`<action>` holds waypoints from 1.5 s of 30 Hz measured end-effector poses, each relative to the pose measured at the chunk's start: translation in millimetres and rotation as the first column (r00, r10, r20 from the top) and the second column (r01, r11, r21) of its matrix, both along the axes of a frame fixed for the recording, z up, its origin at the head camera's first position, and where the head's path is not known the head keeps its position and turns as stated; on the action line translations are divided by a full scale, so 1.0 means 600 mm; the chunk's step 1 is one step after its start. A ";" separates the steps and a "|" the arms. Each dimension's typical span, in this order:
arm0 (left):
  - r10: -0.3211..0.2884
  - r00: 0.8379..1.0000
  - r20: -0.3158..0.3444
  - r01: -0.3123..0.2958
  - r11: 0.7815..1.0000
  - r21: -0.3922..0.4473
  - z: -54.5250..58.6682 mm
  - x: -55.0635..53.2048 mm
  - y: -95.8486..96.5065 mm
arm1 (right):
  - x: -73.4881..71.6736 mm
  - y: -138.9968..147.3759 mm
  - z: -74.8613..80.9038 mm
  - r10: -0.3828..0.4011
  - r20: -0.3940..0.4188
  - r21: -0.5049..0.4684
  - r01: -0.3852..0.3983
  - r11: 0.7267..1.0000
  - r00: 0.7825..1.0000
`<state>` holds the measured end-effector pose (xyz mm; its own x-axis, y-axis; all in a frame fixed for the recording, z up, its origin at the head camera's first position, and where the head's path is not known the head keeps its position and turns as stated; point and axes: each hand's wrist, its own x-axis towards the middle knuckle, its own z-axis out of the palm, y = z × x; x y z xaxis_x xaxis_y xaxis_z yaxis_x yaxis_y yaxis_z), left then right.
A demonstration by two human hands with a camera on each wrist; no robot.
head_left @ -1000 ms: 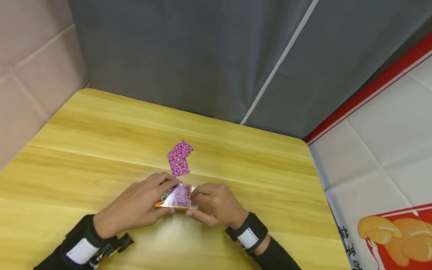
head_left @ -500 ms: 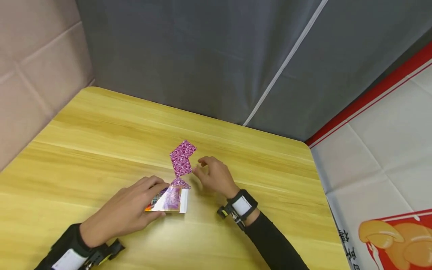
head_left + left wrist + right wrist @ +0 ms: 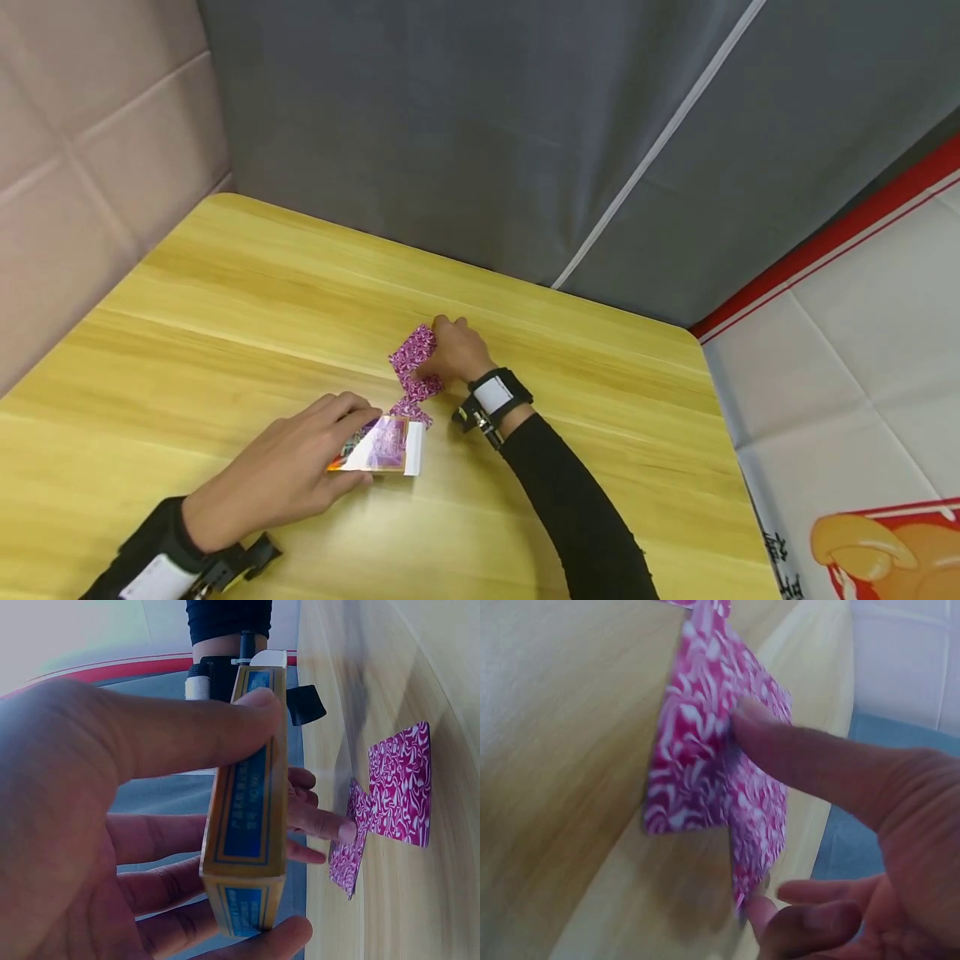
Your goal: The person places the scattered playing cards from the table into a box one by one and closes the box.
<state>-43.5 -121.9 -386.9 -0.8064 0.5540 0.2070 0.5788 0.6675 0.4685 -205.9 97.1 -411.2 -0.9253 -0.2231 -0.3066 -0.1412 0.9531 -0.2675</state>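
Observation:
My left hand [image 3: 288, 458] grips a small card box [image 3: 386, 446], thumb on its near edge and fingers along the other. Its end with a white flap faces right. In the left wrist view the thumb presses a gold-and-blue printed side. Beyond the box, several cards with pink-and-white swirled backs lie in a zigzag: a near card [image 3: 409, 408], a middle card [image 3: 682, 776] and a far card [image 3: 411, 348]. My right hand [image 3: 459, 348] reaches over the far card's right corner. In the right wrist view, its thumb overlaps the cards and curled fingers are at the far card's edge.
The cards and box are on a yellow wood-grain table [image 3: 247, 333]. A grey curtain [image 3: 450, 150] hangs behind the table's back edge. Pale padded walls stand left and right, the right wall [image 3: 825, 375] carrying a red border and printed picture.
My right hand has left the box's flap end and moved forward to the far card. My left hand shifted the box slightly left, then stayed, uncovering the near card.

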 end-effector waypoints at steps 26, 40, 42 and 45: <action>0.005 0.998 -0.067 -0.003 1.000 0.027 -0.005 -0.010 -0.005 | 0.207 0.151 0.040 0.248 0.320 -0.797 0.118 0.592 0.914; -0.011 0.999 -0.048 0.012 1.000 0.011 -0.004 -0.012 -0.003 | 0.211 0.150 0.029 0.242 0.303 -0.756 0.078 0.650 0.922; -0.014 0.999 -0.047 0.014 1.000 0.011 -0.003 -0.012 -0.003 | 0.210 0.151 0.028 0.251 0.306 -0.755 0.073 0.652 0.919; -0.024 0.998 -0.051 0.025 0.999 0.019 -0.002 -0.013 -0.003 | 0.210 0.150 0.028 0.294 0.328 -0.730 0.043 0.682 0.898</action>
<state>-51.0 -123.5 -388.3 -0.7806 0.5692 0.2583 0.6185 0.6436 0.4509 -80.0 186.9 -394.4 -0.7058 -0.6296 -0.3248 0.0318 0.4299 -0.9023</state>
